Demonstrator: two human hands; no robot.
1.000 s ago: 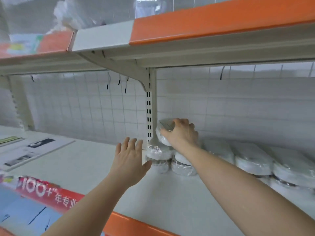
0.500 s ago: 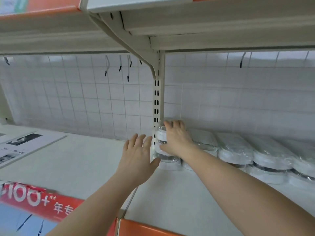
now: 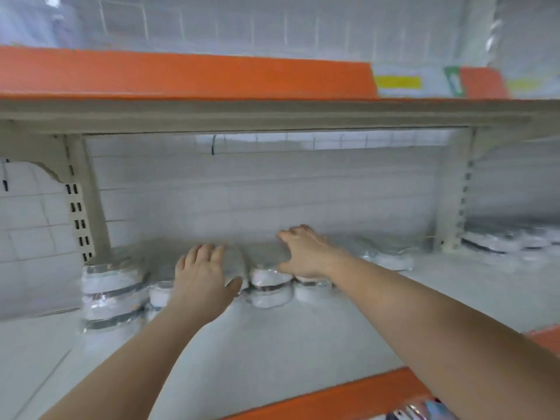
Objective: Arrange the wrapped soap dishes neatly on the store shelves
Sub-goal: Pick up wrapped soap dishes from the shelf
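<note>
Both hands have shifted rightward along the row. The left hand (image 3: pixel 203 272) and right hand (image 3: pixel 304 253) lie flat, fingers spread, on the wrapped soap dishes (image 3: pixel 269 286), seemingly levelling them.

The soap dishes (image 3: pixel 269 280) along the back edge of the shelf (image 3: pixel 272 344) are wrapped in clear plastic film that looks glossy and crinkled, catching silvery glints. The shelf board looks like painted metal, off-white, smooth and matt. Its front edge carries a smooth orange strip (image 3: pixel 348 392). The slotted upright (image 3: pixel 80 207) looks like cream painted metal. Motion blur softens every surface.
</note>
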